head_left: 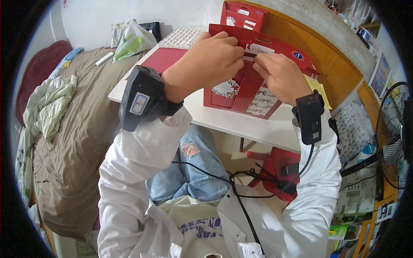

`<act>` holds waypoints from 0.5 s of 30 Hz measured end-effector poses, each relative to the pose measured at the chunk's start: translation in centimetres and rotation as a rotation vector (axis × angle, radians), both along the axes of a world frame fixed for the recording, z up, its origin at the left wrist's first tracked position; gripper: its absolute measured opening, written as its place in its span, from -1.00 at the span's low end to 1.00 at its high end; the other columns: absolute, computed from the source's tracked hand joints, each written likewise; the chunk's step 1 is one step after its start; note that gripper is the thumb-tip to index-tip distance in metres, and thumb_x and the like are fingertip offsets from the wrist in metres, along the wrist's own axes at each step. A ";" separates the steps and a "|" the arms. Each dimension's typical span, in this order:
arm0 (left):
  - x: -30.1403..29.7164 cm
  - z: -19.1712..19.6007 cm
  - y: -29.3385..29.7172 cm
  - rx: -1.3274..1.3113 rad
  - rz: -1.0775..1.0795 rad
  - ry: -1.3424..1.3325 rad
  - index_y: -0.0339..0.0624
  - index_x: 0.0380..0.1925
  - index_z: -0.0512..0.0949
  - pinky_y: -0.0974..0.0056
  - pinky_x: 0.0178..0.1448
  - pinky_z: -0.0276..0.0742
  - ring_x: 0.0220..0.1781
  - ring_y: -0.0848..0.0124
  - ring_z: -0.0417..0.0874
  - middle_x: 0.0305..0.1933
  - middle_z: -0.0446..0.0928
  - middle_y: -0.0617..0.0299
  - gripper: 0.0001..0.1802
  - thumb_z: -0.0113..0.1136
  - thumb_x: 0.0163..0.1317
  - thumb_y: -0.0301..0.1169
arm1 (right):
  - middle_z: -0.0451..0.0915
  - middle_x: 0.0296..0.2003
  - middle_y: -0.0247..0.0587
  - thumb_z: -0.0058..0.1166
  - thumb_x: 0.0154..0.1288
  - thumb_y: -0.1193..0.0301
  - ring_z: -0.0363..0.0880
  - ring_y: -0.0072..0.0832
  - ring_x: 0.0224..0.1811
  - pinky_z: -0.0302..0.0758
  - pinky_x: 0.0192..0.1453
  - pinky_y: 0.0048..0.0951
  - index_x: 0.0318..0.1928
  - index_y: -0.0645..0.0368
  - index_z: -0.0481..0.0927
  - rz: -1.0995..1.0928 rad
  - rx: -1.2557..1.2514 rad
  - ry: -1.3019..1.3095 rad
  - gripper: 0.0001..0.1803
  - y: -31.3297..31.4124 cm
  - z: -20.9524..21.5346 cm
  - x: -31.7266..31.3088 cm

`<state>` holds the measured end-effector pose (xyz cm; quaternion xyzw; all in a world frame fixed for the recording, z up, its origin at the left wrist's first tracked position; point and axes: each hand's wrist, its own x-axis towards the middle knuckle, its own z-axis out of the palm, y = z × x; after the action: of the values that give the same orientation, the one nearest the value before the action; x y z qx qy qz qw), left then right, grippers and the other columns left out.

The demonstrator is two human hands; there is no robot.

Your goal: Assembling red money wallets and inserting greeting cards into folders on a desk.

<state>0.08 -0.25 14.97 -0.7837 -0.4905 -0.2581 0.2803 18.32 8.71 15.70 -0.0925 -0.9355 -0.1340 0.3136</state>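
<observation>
A red cardboard box (240, 99) stands upright on the white table in front of me. Its front has windows that show white pieces with a red and green printed pattern, and its tall top panel has a hanging slot. My left hand (217, 58) is closed on the upper left part of the box, its fingertips hidden behind the knuckles. Bent and pressed together, the fingers of my right hand (282, 77) pinch the box just below a white label (258, 49). Whatever lies between those fingertips is too small to make out.
Behind stands a similar red box (245, 16). A red sheet (164, 59) and a white patterned sheet (183, 38) lie on the white table (241, 125), left of the box. Below are a red stool (273, 161) and black cables (202, 172). A fan (392, 133) stands right, a bed (81, 142) left.
</observation>
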 end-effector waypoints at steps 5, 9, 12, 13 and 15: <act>-0.3 0.5 0.1 -0.085 -0.081 0.039 -0.31 -0.44 0.47 0.10 -0.08 0.39 -0.18 0.05 0.46 -0.32 0.46 0.03 -0.83 -0.07 0.13 -0.43 | 0.53 -0.40 0.00 -0.09 0.27 0.32 0.50 -0.03 -0.29 0.43 -0.23 -0.09 -0.30 0.21 0.46 -0.010 -0.020 0.018 -0.80 -0.4 0.1 -0.2; 0.5 0.6 -0.2 -0.190 -0.037 -0.231 -0.32 -0.31 0.45 0.06 -0.09 0.43 -0.19 -0.04 0.51 -0.26 0.52 -0.09 -0.81 -0.10 0.18 -0.44 | 0.53 -0.36 0.09 -0.15 0.30 0.30 0.49 0.05 -0.26 0.41 -0.22 -0.06 -0.25 0.23 0.44 0.001 -0.191 -0.047 -0.77 0.2 0.9 -0.5; 0.2 0.5 0.0 -0.167 -0.074 -0.215 -0.30 -0.28 0.44 0.05 -0.11 0.44 -0.21 -0.07 0.52 -0.28 0.52 -0.13 -0.81 -0.10 0.20 -0.43 | 0.52 -0.35 0.13 -0.17 0.32 0.30 0.47 0.08 -0.24 0.40 -0.22 -0.05 -0.22 0.23 0.42 0.070 -0.285 -0.034 -0.76 0.7 1.0 -0.8; 0.1 0.4 0.1 -0.168 -0.075 -0.215 -0.30 -0.28 0.44 0.05 -0.11 0.44 -0.21 -0.07 0.52 -0.28 0.52 -0.13 -0.81 -0.10 0.20 -0.43 | 0.51 -0.36 0.14 -0.17 0.32 0.30 0.46 0.09 -0.24 0.40 -0.21 -0.04 -0.21 0.23 0.41 0.073 -0.299 -0.036 -0.76 0.8 1.0 -0.8; -0.1 0.3 0.4 -0.147 -0.116 -0.236 -0.29 -0.27 0.44 0.04 -0.14 0.44 -0.23 -0.08 0.52 -0.31 0.52 -0.12 -0.81 -0.10 0.21 -0.42 | 0.51 -0.35 0.15 -0.18 0.33 0.29 0.46 0.09 -0.24 0.39 -0.22 -0.04 -0.20 0.23 0.40 0.073 -0.283 -0.065 -0.75 0.6 1.4 -0.7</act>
<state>0.03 0.12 15.30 -0.7935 -0.4913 -0.3276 0.1473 17.58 9.31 17.06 -0.0973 -0.9574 0.0080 0.2718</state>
